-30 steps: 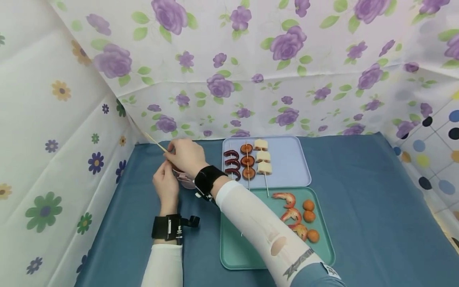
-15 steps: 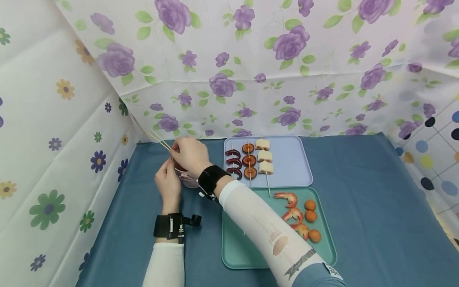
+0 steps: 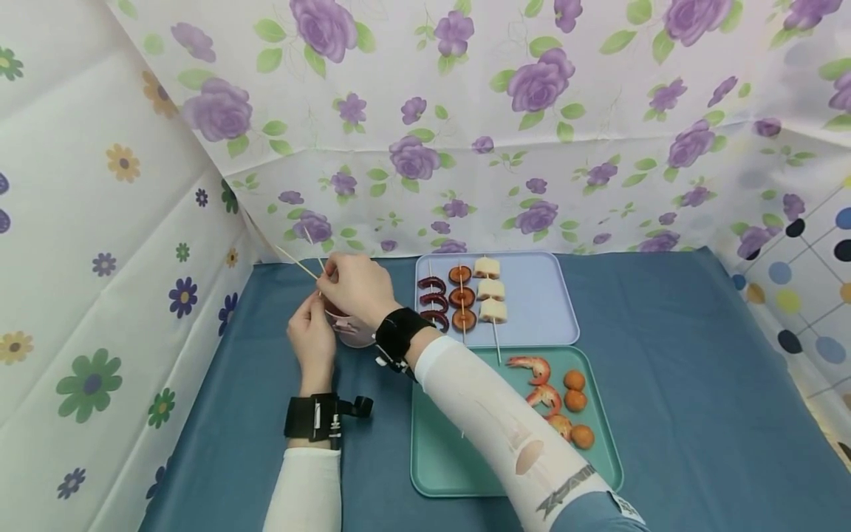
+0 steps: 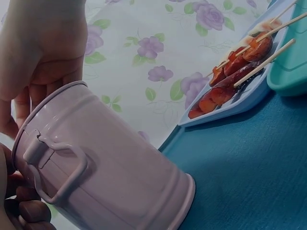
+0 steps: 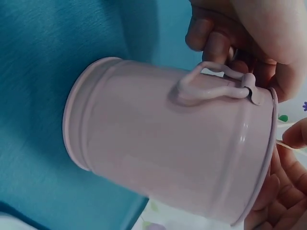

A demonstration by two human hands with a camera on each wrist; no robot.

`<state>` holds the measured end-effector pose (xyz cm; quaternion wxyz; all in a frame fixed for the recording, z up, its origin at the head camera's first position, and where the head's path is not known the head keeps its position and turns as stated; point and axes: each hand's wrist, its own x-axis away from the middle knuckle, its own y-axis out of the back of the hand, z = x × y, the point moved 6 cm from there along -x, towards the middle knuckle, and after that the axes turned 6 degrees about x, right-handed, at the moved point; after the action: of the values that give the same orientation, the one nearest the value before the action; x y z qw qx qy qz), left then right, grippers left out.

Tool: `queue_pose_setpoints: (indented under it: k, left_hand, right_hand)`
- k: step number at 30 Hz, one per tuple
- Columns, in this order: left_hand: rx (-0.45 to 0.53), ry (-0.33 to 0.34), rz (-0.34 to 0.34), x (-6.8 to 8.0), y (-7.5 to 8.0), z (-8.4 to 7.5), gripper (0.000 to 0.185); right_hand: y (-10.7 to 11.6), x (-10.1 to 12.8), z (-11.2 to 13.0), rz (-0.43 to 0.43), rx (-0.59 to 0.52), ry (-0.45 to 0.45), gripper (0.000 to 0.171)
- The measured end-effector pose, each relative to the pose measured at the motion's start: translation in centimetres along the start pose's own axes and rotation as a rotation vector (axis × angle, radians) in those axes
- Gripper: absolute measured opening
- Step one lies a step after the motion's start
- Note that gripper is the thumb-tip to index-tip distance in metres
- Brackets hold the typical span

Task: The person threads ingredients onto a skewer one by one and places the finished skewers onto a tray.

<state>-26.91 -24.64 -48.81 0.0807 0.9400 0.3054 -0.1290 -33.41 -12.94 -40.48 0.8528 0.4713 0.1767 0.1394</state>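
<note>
"Starting from the left, where are the sticks?"

"Upper left of centre. The slanted stick [image 3: 295, 262] runs from upper left down to lower right, into the right hand [image 3: 357, 284]. Below it, the left hand [image 3: 311, 336] reaches up, its fingers bent at the bucket's rim; I can't tell what they grip. Then comes the steeper stick [image 3: 309, 240], nearly upright, its top tipped a little left."

"Which fingers are nearer?"

"The right ones. They pinch the sticks, whose free ends point up and left from the fingertips. The pink bucket [image 3: 352, 334] stands upright on the bench [image 3: 372, 443], just right of the left hand, its mouth partly hidden under the right."

"What differs from half a second ago?"

"The sticks lay almost side by side then; now their tops spread into a V. The left hand sits about where it was."
</note>
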Motion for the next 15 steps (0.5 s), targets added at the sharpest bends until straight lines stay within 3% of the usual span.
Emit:
queue_pose_setpoints:
  k: [7, 12, 15]
  left_hand:
    - [0.003, 0.005, -0.021, -0.1, 0.1, -0.7, 0.036]
    - [0.028, -0.049, -0.074, 0.0, 0.7, -2.5, 0.033]
    - [0.071, -0.097, -0.070, 0.3, 0.8, -4.1, 0.032]
  right_hand:
    - [2.9, 0.9, -1.4, -0.072, -0.054, 0.071, 0.014]
    - [6.6, 2.2, -4.0, -0.171, -0.221, 0.046, 0.017]
    - [8.6, 3.4, -6.3, -0.256, -0.352, 0.001, 0.016]
